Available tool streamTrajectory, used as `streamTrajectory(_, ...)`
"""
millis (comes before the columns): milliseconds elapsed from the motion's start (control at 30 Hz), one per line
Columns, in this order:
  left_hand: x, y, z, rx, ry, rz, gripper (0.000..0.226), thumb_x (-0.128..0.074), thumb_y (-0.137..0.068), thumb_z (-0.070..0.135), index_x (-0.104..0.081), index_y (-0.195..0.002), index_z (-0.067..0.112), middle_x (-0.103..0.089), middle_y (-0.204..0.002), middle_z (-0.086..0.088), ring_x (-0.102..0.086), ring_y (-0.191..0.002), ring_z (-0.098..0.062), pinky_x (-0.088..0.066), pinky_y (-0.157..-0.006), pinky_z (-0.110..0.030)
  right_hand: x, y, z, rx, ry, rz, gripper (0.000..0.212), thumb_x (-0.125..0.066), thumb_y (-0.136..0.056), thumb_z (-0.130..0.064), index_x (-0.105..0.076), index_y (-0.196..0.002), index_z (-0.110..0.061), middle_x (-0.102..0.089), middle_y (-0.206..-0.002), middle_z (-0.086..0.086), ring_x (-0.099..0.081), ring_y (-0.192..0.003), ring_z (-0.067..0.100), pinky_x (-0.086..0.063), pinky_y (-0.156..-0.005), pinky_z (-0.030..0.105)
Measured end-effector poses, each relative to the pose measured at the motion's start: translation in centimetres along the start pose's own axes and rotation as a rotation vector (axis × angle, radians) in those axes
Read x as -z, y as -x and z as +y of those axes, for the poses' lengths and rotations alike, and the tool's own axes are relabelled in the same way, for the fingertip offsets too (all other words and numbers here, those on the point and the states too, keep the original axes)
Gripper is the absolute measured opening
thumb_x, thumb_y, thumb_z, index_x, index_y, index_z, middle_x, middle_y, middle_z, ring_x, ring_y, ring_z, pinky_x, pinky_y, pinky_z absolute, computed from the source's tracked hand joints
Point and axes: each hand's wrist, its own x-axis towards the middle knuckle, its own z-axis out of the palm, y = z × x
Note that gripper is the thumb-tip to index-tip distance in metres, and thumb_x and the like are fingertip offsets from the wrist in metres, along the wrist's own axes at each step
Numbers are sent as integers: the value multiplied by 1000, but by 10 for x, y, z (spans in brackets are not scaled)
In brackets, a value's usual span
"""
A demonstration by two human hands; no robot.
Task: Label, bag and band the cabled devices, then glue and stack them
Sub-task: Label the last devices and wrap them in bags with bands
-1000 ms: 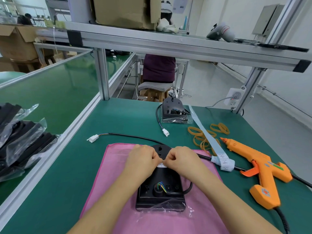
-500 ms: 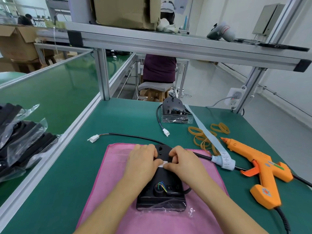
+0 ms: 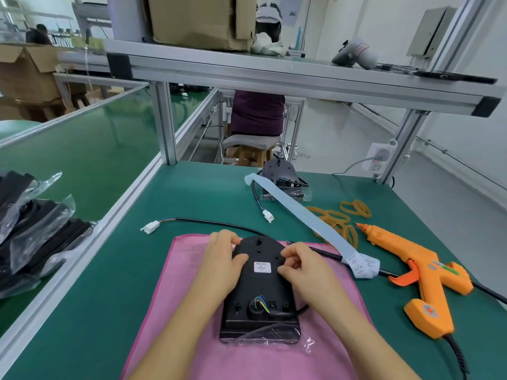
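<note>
A black cabled device [image 3: 259, 294] lies back-up on a pink cloth [image 3: 175, 303], and a small white label [image 3: 262, 266] is stuck on its upper half. My left hand [image 3: 220, 267] grips the device's left edge, thumb beside the label. My right hand [image 3: 303, 274] rests on the right side, thumb and forefinger touching the label's right edge. The device's black cable [image 3: 219, 224] runs to a white connector [image 3: 150, 227]. A clear bag [image 3: 277, 337] lies crumpled under its near end. The label strip [image 3: 299, 215] ends in a roll [image 3: 362, 266].
An orange glue gun [image 3: 419, 275] lies on the right, its cord running off the near edge. Tan rubber bands [image 3: 343, 215] lie behind it. Another bagged device [image 3: 282, 179] sits at the back. Bagged black devices [image 3: 30, 231] pile on the left conveyor, beyond an aluminium rail [image 3: 90, 242].
The label both hands pinched above the device now sits stuck on its back. My hands have spread apart, and the left one has moved to the device's left edge.
</note>
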Motion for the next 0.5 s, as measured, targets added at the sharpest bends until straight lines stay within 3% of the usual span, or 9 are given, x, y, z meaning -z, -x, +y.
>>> streamTrajectory(100, 14, 13, -12, 109, -114, 18, 36, -58, -91, 42, -57, -109, 11, -58, -115, -7, -55, -109, -25, -44, -94, -37, 12, 13, 8, -10, -19, 110, 18, -69, -83, -25, -53, -82, -33, -58, -89, -15, -55, -82, 0, -43, -73, 20)
streamTrajectory(200, 21, 33, -17, 182, -312, -110, 60, -38, -84, 72, -55, -78, 15, -61, -85, -4, -61, -86, -25, -50, -81, -36, 30, 29, 19, -144, 239, 102, 31, -65, -80, -53, -50, -71, -28, -56, -80, -13, -52, -71, -1, -39, -62, 25)
streamTrajectory(267, 20, 42, -15, 218, -338, -171, 63, -34, -80, 80, -46, -68, 19, -53, -76, 3, -56, -76, -21, -49, -75, -32, 36, 39, 22, -277, 375, -57, 50, -57, -77, -66, -45, -60, -20, -55, -60, -8, -49, -55, 8, -35, -54, 28)
streamTrajectory(367, 16, 45, -10, 220, -275, -219, 60, -39, -78, 80, -56, -77, 23, -61, -83, 6, -61, -81, -17, -51, -81, -34, 33, 49, 17, -380, 19, -292, 42, -60, -84, -56, -58, -62, -20, -62, -52, -6, -54, -44, 8, -38, -49, 21)
streamTrajectory(500, 13, 47, -7, 224, -114, -230, 45, -51, -82, 68, -67, -93, 27, -70, -94, 6, -66, -90, -17, -53, -87, -38, 26, 56, 9, -363, -457, -189, 23, -64, -90, -24, -60, -73, -10, -66, -57, -3, -55, -46, 6, -40, -46, 17)
